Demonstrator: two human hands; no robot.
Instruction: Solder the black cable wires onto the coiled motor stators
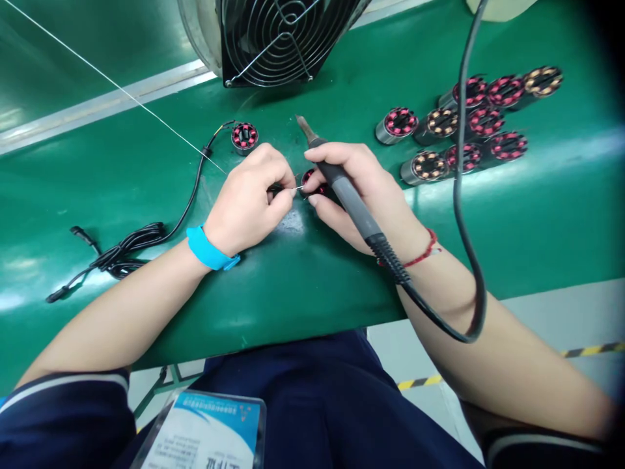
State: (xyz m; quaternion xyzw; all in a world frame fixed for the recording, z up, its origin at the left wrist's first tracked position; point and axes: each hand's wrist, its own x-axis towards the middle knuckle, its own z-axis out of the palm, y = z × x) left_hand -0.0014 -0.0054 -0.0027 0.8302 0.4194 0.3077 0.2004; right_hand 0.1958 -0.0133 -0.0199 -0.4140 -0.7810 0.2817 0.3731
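Grey soldering iron (352,203), clasped in your right grip (378,195)! Your left grip (251,198) pinches a thin pale strand (299,187), and a red-wound stator (307,176) shows between the two.

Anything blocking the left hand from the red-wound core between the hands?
No obstruction visible: only a thin pale strand lies in the gap between left hand and red-wound core. The right hand partly covers the core.

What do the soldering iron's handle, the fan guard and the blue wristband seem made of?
Soldering iron's handle: probably matte plastic or rubber, dull grey with little shine. Fan guard: likely shiny metal wire, its struts glinting. Blue wristband: smooth, evenly coloured strap, perhaps silicone or plastic; uncertain.
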